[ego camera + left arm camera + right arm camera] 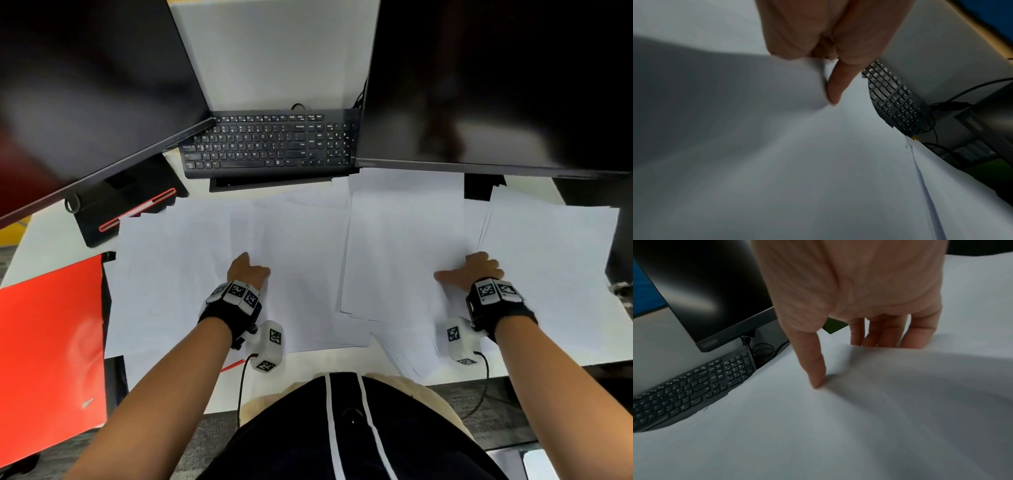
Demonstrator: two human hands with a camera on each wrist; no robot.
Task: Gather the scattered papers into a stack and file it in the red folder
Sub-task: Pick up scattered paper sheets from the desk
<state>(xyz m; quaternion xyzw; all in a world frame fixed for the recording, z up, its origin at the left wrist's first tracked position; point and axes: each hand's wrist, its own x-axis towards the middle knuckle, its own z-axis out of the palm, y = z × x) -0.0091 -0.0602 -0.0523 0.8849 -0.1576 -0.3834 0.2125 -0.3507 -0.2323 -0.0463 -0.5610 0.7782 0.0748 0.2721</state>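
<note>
White papers lie scattered and overlapping across the desk. The red folder lies shut at the desk's front left corner, partly over the edge. My left hand is on the middle-left sheets; in the left wrist view its thumb presses the paper while its fingers vanish behind a raised sheet edge. Over on the right-hand sheets, my right hand has its thumb on top and its fingers tucked under a lifted, bulging sheet.
A black keyboard sits behind the papers, between two dark monitors. The left monitor's black base with red trim touches the papers' far left corner. The desk's front edge runs just below my wrists.
</note>
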